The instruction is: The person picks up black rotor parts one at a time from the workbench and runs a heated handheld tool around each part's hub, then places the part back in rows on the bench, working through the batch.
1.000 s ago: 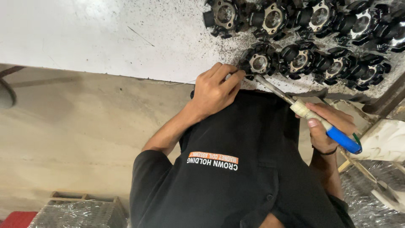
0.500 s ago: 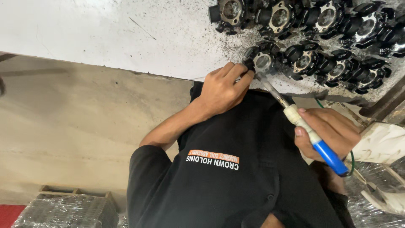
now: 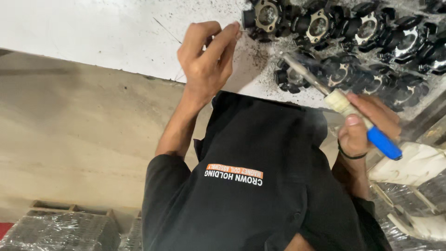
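Right hand (image 3: 367, 123): clamped on the tool (image 3: 341, 104) — steel tip now over a black part (image 3: 290, 76), lifted from the earlier spot.
Left hand (image 3: 206, 62): moved farther up the table (image 3: 93, 28), fingertips pinched together beside a part (image 3: 265, 16) — what they hold, cannot tell.

The tool (image 3: 341, 104) had a blue handle, a taped cream collar and a metal shaft, slanting toward a black part (image 3: 290, 76). Another black part (image 3: 265, 16), round with a metal centre, lay on the white table.

Light: bright, even, overhead.
Glare: white table (image 3: 93, 28) nearly washed out.
Shadows: soft, beneath the left hand (image 3: 204, 60).
Blur: slight motion smear on the metal tool (image 3: 306, 76).
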`<state>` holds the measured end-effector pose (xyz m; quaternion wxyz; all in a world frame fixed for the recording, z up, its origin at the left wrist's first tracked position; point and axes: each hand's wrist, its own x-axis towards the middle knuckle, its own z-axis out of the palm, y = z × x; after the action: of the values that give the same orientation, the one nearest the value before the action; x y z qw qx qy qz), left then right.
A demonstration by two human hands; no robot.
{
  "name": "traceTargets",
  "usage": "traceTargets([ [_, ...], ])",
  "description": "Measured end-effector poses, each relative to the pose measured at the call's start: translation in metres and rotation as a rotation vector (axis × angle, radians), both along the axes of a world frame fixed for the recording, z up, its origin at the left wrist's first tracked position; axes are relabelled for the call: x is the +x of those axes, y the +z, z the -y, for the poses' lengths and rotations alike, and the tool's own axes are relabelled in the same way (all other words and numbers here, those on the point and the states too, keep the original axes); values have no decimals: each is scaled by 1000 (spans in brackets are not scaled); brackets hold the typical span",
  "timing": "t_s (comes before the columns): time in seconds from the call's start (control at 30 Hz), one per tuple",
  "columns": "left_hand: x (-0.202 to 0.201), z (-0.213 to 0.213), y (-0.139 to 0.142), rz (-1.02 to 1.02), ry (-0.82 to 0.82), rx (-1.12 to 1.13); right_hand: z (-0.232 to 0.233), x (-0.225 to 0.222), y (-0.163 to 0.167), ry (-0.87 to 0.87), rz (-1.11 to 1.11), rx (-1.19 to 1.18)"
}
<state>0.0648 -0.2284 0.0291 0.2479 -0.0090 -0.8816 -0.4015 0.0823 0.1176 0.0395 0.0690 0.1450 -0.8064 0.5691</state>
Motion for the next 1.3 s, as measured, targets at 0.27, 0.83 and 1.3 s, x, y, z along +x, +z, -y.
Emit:
traceTargets([
  [0.27,2,-3,-38,73,-42,33,41,-29,0,75,-22,15],
  [0.83,0,-14,-52,3,-97,-29,79,-48,72,377,97,509],
  [1.3,10,70,40,-247,124,7,64,-64,18,53,150,-271],
])
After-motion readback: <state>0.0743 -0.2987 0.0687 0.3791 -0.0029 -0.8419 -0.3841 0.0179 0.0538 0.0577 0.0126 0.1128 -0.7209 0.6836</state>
